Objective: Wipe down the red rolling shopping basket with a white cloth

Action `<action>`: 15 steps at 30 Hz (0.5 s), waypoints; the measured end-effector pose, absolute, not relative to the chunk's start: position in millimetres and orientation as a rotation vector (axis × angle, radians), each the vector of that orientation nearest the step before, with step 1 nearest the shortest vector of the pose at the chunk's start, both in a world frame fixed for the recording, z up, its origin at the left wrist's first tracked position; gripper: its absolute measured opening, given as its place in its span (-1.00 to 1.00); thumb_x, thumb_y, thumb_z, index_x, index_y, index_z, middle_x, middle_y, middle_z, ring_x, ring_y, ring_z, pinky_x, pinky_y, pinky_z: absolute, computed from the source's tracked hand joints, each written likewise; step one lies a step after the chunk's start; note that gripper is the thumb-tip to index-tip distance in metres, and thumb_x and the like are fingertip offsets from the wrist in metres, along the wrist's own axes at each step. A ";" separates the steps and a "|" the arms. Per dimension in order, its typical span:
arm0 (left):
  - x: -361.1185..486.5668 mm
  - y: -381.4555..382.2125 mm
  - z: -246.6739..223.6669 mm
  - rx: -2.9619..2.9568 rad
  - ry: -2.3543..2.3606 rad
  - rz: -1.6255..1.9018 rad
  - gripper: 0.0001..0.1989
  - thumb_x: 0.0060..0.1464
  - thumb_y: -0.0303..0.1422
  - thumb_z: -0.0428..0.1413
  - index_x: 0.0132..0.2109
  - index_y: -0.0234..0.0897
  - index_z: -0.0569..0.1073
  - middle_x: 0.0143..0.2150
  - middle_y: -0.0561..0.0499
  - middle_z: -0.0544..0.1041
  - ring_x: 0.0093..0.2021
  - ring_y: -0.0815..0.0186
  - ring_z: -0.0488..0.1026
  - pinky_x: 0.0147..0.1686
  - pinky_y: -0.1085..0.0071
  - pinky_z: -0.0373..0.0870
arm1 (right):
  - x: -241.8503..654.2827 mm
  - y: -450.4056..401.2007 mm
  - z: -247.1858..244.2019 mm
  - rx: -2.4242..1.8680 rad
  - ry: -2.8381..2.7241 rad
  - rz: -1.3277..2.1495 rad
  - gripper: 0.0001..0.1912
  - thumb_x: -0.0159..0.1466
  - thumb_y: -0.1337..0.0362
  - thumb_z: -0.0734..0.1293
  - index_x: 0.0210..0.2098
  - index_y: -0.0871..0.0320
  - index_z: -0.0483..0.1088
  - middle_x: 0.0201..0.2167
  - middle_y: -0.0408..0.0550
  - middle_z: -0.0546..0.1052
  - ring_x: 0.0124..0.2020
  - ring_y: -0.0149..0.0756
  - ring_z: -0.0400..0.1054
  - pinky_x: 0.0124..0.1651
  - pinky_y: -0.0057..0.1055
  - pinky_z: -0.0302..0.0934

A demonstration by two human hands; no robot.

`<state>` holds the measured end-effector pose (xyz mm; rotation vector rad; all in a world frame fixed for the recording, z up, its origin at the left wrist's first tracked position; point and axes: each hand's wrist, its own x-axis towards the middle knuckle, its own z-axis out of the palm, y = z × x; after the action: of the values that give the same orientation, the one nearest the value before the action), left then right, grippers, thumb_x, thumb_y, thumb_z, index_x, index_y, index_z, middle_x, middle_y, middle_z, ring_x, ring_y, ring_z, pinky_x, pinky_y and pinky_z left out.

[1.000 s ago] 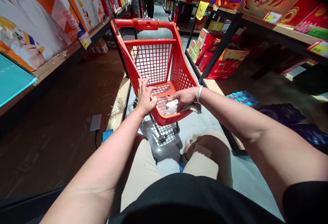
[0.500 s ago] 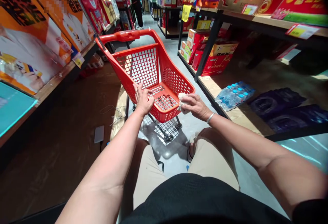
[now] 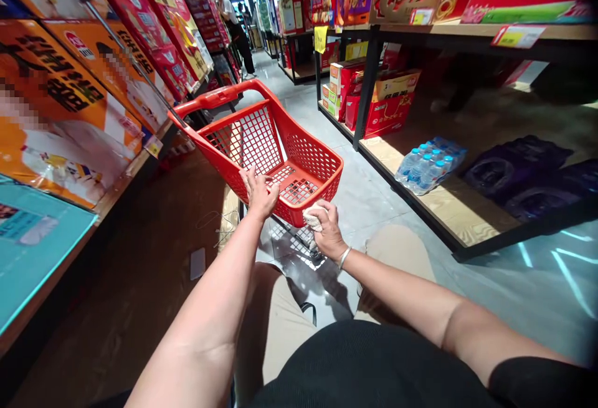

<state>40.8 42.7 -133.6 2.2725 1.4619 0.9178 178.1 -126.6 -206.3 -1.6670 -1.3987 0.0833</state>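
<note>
A red plastic shopping cart [image 3: 322,157] with a lattice basket stands in front of me, its basket bare inside. My left hand [image 3: 260,195] grips the basket's left rim near the front corner, fingers over the edge. In my right hand [image 3: 331,232] is a crumpled off-white cloth [image 3: 314,216], pressed against the outside of the basket's front end. Part of the cloth is hidden by my fingers. The cart's handle [image 3: 219,95] points away from me, to the far left.
Shelves with orange boxes [image 3: 70,84] line the left side. On the right, a low shelf bears red boxes [image 3: 390,109] and shrink-wrapped water bottles [image 3: 427,168]. A phone-like slab [image 3: 197,263] lies at lower left beside a cable. A person [image 3: 236,28] stands farther down the aisle.
My right hand and the cloth have moved left and down, from the basket's right front corner onto its front face. My left hand stays on the rim. The view has shifted slightly.
</note>
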 end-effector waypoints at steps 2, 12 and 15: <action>35.4 41.8 -131.8 2.271 1.459 0.897 -0.73 0.16 -0.21 0.11 -0.04 -0.24 0.42 0.54 -0.17 -0.09 0.57 -0.08 -0.47 0.50 -0.12 -0.31 | 186.0 -125.3 -186.4 -1.630 -1.414 -0.001 -0.64 0.27 0.41 0.30 0.03 0.01 0.48 0.19 0.07 0.26 0.25 -0.09 0.20 0.33 -0.07 0.19; 45.8 34.8 -133.6 2.264 1.429 0.902 -0.64 0.25 0.00 0.04 -0.07 -0.19 0.42 0.55 -0.12 -0.12 0.56 -0.05 -0.53 0.45 -0.23 -0.23 | 179.1 -130.2 -252.2 -1.810 -2.194 0.049 -0.59 0.40 0.33 0.23 0.04 -0.29 0.55 0.16 -0.16 0.49 0.17 -0.05 0.24 0.19 -0.04 0.28; 51.2 38.3 -130.4 2.247 1.442 0.825 -0.59 0.32 0.00 -0.09 -0.03 -0.18 0.45 0.56 -0.08 -0.14 0.56 0.00 -0.57 0.45 -0.21 -0.25 | 176.3 -134.5 -257.9 -1.862 -2.121 0.041 -0.63 0.42 0.29 0.22 -0.01 -0.22 0.60 0.09 -0.07 0.53 0.09 -0.04 0.29 0.08 -0.09 0.32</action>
<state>51.2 38.3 -130.4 2.2466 1.4416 0.8253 176.3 -134.5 -257.9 -1.8625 -2.1206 0.0406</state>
